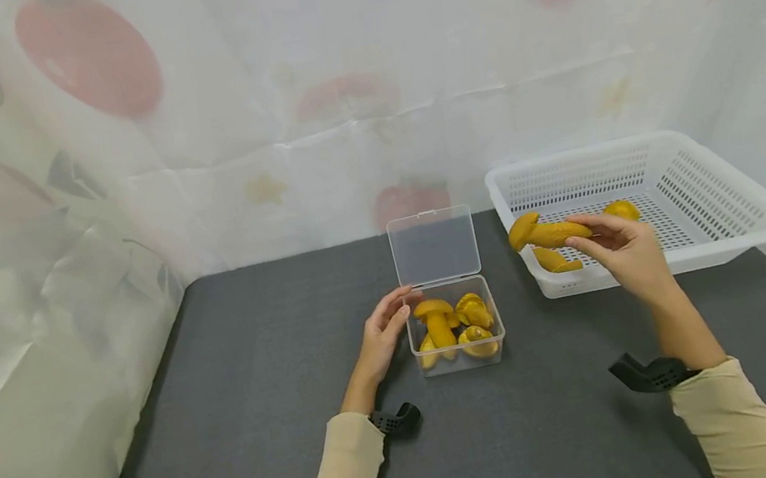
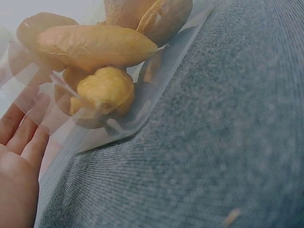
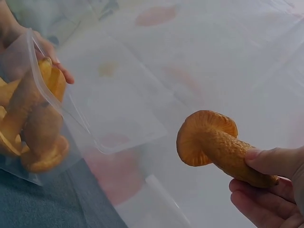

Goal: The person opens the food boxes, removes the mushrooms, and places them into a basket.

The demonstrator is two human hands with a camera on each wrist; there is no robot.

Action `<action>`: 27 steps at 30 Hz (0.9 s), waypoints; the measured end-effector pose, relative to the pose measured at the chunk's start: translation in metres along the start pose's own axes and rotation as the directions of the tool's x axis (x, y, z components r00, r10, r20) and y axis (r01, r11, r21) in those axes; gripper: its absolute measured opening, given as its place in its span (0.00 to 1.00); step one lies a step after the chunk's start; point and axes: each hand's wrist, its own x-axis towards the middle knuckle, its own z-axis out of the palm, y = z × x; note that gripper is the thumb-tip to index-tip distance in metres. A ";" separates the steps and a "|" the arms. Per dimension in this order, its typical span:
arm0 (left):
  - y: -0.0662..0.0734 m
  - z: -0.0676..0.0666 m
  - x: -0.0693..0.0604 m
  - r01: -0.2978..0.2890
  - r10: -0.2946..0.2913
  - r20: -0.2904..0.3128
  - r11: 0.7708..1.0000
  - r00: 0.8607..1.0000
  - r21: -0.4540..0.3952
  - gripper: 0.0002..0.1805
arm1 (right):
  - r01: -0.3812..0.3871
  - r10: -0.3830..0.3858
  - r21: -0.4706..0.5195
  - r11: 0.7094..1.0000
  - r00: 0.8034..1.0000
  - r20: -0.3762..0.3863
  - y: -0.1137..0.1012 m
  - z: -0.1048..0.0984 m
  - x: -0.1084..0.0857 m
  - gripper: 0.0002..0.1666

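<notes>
My right hand (image 1: 624, 249) pinches a yellow-brown mushroom (image 1: 549, 232) by its stem, thumb on one side and fingers on the other. The mushroom hangs over the left side of the white basket (image 1: 741, 243), its cap toward the left. In the right wrist view the gilled underside of the mushroom (image 3: 209, 137) shows. With fairly straight fingers my left hand (image 1: 381, 341) touches the left side of a clear plastic box (image 1: 460, 359), whose lid (image 1: 433, 246) stands open at the back. Several mushrooms (image 1: 437, 323) lie inside the box; one mushroom (image 2: 107, 90) shows through its wall.
In the basket lie another mushroom (image 1: 556, 261) near the left wall and a yellow piece (image 1: 622, 211) partly behind my right hand. A dark grey cloth (image 1: 281, 357) covers the table. Patterned white sheeting (image 1: 236, 86) hangs behind and at the sides.
</notes>
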 end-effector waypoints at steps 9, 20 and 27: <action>0.000 0.000 0.000 -0.003 0.003 -0.001 1.000 1.000 0.001 0.23 | -0.067 0.066 -0.010 0.998 0.995 -0.076 0.009 -0.014 0.000 0.18; 0.001 0.001 0.000 -0.001 0.001 0.002 1.000 1.000 0.000 0.23 | -0.068 0.060 -0.081 0.994 0.994 -0.093 0.017 -0.030 -0.003 0.18; 0.001 0.001 0.000 -0.011 0.011 0.004 1.000 1.000 -0.005 0.22 | -0.059 0.057 -0.133 0.989 0.998 -0.014 0.016 -0.035 -0.005 0.19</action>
